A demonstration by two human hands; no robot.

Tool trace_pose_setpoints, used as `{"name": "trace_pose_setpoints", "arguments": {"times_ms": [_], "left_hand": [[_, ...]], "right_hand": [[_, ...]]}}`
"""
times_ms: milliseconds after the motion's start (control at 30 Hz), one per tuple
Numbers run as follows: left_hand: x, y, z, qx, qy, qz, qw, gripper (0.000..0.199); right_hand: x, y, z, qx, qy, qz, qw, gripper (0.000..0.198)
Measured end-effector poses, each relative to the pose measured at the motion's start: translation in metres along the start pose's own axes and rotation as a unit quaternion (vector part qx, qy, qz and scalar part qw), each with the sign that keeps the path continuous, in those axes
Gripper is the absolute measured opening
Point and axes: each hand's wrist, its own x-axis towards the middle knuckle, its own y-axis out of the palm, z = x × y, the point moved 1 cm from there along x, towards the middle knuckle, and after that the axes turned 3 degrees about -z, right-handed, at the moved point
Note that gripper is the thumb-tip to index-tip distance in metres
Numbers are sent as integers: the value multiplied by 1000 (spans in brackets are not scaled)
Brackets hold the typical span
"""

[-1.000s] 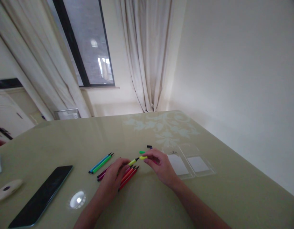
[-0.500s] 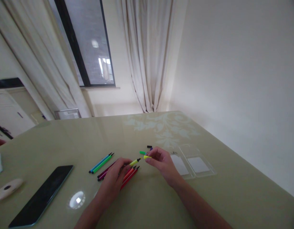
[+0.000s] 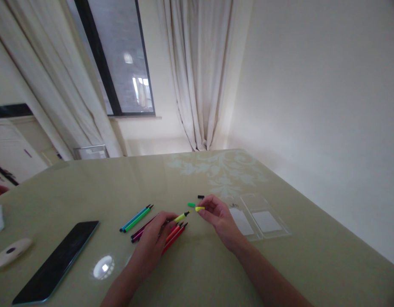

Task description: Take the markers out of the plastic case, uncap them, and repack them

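The left hand (image 3: 157, 236) holds a yellow marker (image 3: 180, 218); the right hand (image 3: 218, 219) grips its yellow cap (image 3: 200, 209).

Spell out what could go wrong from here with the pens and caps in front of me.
The yellow pen in your left hand has a bare tip facing your right hand, so it might mark your fingers.

The yellow cap is held only by your right fingertips; it could slip and land near the loose green cap.

Your left hand is close to the red pen and might nudge it.
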Motion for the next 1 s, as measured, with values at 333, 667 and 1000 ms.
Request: {"name": "trace_pose_setpoints", "arguments": {"times_ms": [333,667,1000], "left_hand": [[0,0,1,1,2,-1,1000,31],[-1,1,-3,0,5,5,1000,32],[-1,5,-7,-5,17,16,1000,32]], "right_hand": [[2,-2,-5,8,3,-21,1000,29],[-1,-1,-2,18,5,27,999,34],[-1,2,-8,20,-5,47,999,32]]}}
